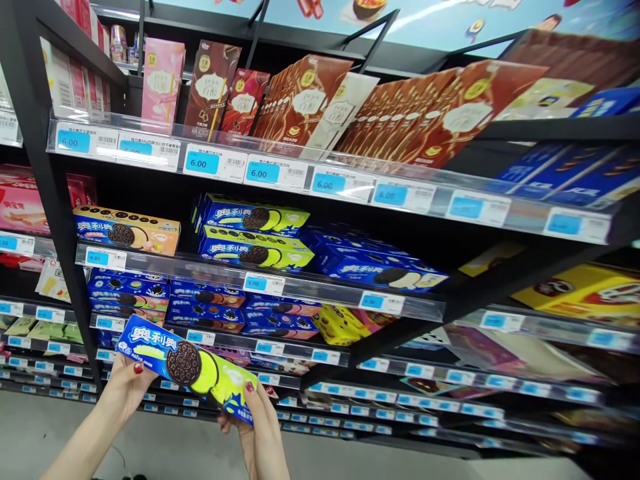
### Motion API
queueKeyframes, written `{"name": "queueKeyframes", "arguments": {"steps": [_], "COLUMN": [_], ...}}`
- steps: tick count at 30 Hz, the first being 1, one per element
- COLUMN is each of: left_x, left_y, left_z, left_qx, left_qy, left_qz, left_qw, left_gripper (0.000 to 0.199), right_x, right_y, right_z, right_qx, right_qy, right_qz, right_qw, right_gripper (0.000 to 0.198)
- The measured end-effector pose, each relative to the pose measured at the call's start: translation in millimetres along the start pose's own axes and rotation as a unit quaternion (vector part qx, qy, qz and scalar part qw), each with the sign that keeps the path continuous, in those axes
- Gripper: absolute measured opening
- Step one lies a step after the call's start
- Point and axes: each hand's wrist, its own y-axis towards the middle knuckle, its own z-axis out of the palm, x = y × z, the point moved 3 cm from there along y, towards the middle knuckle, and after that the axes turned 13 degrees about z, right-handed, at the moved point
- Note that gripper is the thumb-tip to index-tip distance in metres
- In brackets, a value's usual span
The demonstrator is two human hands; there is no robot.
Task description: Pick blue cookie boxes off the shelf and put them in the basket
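Note:
A blue and lime-green box of sandwich cookies is held in front of the shelves, tilted down to the right with its printed front toward me. My left hand grips its left end, the thumb with a red nail on the front. Around the right end my right hand is closed, thumb on the front and some fingers hidden behind. Two matching green and blue cookie boxes lie stacked on the shelf beyond. An orange and blue cookie box sits to their left, dark blue cookie boxes to their right.
The top shelf carries brown, pink and red biscuit-stick boxes behind a clear price strip. Black uprights divide the bays. More blue cookie boxes fill the shelf below. Yellow packages lie at the right. Grey floor shows underneath.

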Motion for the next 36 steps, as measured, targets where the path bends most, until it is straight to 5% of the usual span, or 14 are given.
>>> {"name": "queueKeyframes", "arguments": {"steps": [4,7,13,18,21,24,28,30,33,36], "left_x": [-1,-6,-12,-20,-40,-58,-52,-39,-22,-38], "left_y": [0,-4,-14,-9,11,34,47,45,36,26], "left_z": [-13,-8,1,-7,18,72,137,153,157,147], "left_qx": [-0.145,-0.197,-0.118,-0.114,-0.039,0.149,0.403,0.485,0.562,0.563], "left_qy": [0.072,0.098,0.169,0.222,0.301,0.453,0.668,0.693,0.671,0.63], "left_qz": [0.041,0.047,0.037,0.055,0.121,0.121,0.083,0.069,0.091,0.188], "left_qw": [0.986,0.974,0.978,0.967,0.945,0.87,0.62,0.53,0.476,0.5], "left_gripper": [0.079,0.074,0.07,0.061,0.048,0.04,0.049,0.055,0.059,0.059], "right_x": [1,0,-8,-11,-23,-42,-67,-77,-85,-83], "right_y": [-1,2,18,16,15,15,12,9,7,5], "right_z": [-2,-8,-21,-29,-26,-10,21,33,41,38], "right_qx": [0.082,0.065,0.02,-0.007,0.049,0.141,0.198,0.17,0.077,0.025], "right_qy": [-0.005,-0.036,-0.074,-0.105,-0.204,-0.232,-0.043,0.01,0.042,0.083], "right_qz": [-0.044,-0.095,-0.012,-0.027,-0.046,-0.073,-0.095,-0.082,-0.059,-0.066], "right_qw": [0.996,0.993,0.997,0.994,0.977,0.96,0.975,0.982,0.994,0.994], "right_gripper": [0.075,0.07,0.049,0.051,0.053,0.073,0.095,0.098,0.095,0.094]}}
